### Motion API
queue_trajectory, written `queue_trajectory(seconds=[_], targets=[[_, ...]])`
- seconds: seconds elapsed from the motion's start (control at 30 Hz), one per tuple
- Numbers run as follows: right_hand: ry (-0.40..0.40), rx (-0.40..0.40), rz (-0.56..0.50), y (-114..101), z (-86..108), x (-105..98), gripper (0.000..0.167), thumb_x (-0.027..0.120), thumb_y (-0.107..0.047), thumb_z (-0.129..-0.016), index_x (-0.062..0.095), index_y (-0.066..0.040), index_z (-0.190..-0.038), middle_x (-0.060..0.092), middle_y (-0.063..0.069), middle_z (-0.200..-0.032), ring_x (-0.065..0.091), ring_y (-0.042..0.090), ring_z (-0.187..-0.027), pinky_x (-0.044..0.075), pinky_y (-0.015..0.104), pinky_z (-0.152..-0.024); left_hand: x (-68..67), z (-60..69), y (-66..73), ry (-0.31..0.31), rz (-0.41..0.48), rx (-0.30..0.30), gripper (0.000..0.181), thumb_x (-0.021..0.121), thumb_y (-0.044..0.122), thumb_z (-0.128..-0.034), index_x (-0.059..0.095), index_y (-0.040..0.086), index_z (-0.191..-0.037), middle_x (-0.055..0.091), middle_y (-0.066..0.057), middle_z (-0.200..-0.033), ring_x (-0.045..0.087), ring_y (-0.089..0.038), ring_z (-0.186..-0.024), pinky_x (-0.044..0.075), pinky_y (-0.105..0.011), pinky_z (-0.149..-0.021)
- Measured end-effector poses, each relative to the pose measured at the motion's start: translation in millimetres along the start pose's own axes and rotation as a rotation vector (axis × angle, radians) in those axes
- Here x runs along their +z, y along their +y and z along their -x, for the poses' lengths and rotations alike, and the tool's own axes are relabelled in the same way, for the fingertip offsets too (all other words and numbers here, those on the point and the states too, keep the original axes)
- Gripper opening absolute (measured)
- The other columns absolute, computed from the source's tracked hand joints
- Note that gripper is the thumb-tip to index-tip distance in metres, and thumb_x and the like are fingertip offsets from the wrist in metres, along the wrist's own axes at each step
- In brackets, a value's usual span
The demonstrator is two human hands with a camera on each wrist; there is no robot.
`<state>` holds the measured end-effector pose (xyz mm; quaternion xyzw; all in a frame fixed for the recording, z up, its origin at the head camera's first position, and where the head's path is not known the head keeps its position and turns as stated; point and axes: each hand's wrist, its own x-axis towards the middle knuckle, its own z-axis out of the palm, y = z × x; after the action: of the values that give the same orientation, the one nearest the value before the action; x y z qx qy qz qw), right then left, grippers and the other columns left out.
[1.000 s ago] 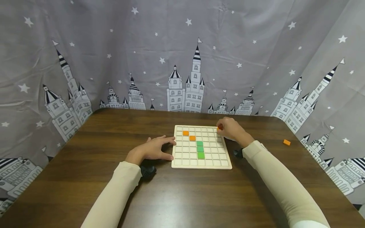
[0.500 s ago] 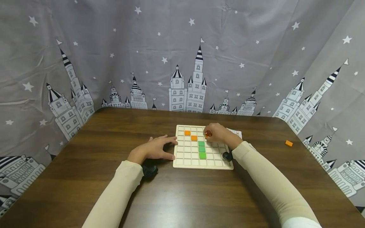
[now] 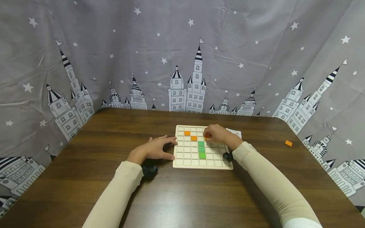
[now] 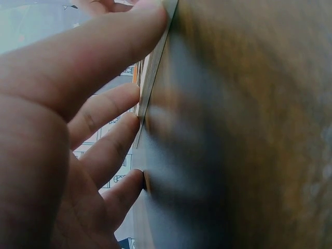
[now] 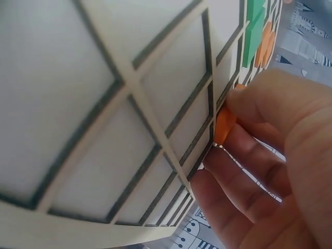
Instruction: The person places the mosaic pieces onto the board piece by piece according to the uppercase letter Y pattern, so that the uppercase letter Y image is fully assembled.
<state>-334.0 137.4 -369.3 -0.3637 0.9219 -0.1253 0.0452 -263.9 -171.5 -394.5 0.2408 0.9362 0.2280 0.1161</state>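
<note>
A pale wooden grid board (image 3: 182, 163) lies on the table, with two orange tiles (image 3: 187, 133) and several green tiles (image 3: 201, 149) in its squares. Against the board's left edge, the thumb and fingers of my left hand (image 3: 154, 148) rest spread apart. My right hand (image 3: 219, 135) is over the upper right part of the board. Its thumb and fingers pinch another orange tile (image 5: 224, 124), which is down at a square in the right wrist view. Fingers partly cover that tile.
One loose orange tile (image 3: 288, 143) lies far right on the brown table (image 3: 176, 196). A printed sheet (image 3: 237, 133) shows partly behind my right hand, beside the board. A grey castle-print curtain (image 3: 119, 57) hangs along the table's back.
Gripping the orange tile, my right hand has moved left from the board's top right corner to a square right of the green tiles, then slightly down. My left hand stays at the left edge.
</note>
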Motion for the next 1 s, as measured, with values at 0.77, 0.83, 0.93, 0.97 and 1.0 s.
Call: queue_trajectory(seconds=[0.77, 0.83, 0.93, 0.97, 1.0], targets=[[0.003, -0.024, -0.024, -0.2, 3.4, 1.2, 0.025, 0.076, -0.001, -0.090, 0.076, 0.001, -0.114, 0.068, 0.009, -0.102, 0.063, 0.022, -0.094, 0.054, 0.034, -0.083, -1.1, 2.0, 0.4, 0.000, 0.008, 0.012, 0.059, 0.079, 0.048, -0.0850, 0.061, 0.025, -0.136, 0.038, 0.000, -0.160, 0.021, -0.038, -0.150, 0.007, -0.079, -0.107], [-0.002, -0.004, -0.016, -0.3, 2.9, 1.9, 0.026, 0.076, -0.003, -0.090, 0.076, 0.000, -0.115, 0.069, 0.010, -0.106, 0.065, 0.023, -0.098, 0.055, 0.034, -0.085, -1.2, 2.9, 1.0, 0.001, 0.011, 0.009, 0.059, 0.079, 0.048, -0.0851, 0.061, 0.025, -0.136, 0.038, 0.000, -0.160, 0.021, -0.037, -0.150, 0.006, -0.079, -0.107], [-0.016, 0.048, 0.001, -1.7, 2.7, 1.5, 0.028, 0.077, -0.006, -0.090, 0.075, -0.003, -0.118, 0.069, 0.009, -0.111, 0.065, 0.024, -0.104, 0.054, 0.036, -0.088, -1.2, 2.2, 1.0, 0.004, 0.011, 0.014, 0.059, 0.079, 0.047, -0.0853, 0.060, 0.024, -0.136, 0.038, 0.000, -0.160, 0.021, -0.038, -0.150, 0.006, -0.079, -0.107], [-0.019, 0.065, 0.006, -2.4, 2.5, 1.3, 0.029, 0.077, -0.007, -0.090, 0.075, -0.004, -0.118, 0.070, 0.009, -0.112, 0.065, 0.025, -0.105, 0.054, 0.037, -0.089, -1.5, 2.6, 1.6, 0.002, 0.013, 0.014, 0.059, 0.079, 0.047, -0.0854, 0.060, 0.024, -0.136, 0.038, 0.000, -0.160, 0.021, -0.038, -0.150, 0.006, -0.079, -0.107], [-0.024, 0.085, 0.010, -3.1, 2.7, 0.9, 0.029, 0.077, -0.008, -0.090, 0.075, -0.005, -0.119, 0.070, 0.008, -0.114, 0.065, 0.024, -0.106, 0.054, 0.037, -0.090, -1.4, 2.2, 1.6, 0.002, 0.014, 0.016, 0.059, 0.079, 0.047, -0.0855, 0.060, 0.024, -0.137, 0.038, 0.000, -0.160, 0.021, -0.038, -0.150, 0.006, -0.079, -0.107]])
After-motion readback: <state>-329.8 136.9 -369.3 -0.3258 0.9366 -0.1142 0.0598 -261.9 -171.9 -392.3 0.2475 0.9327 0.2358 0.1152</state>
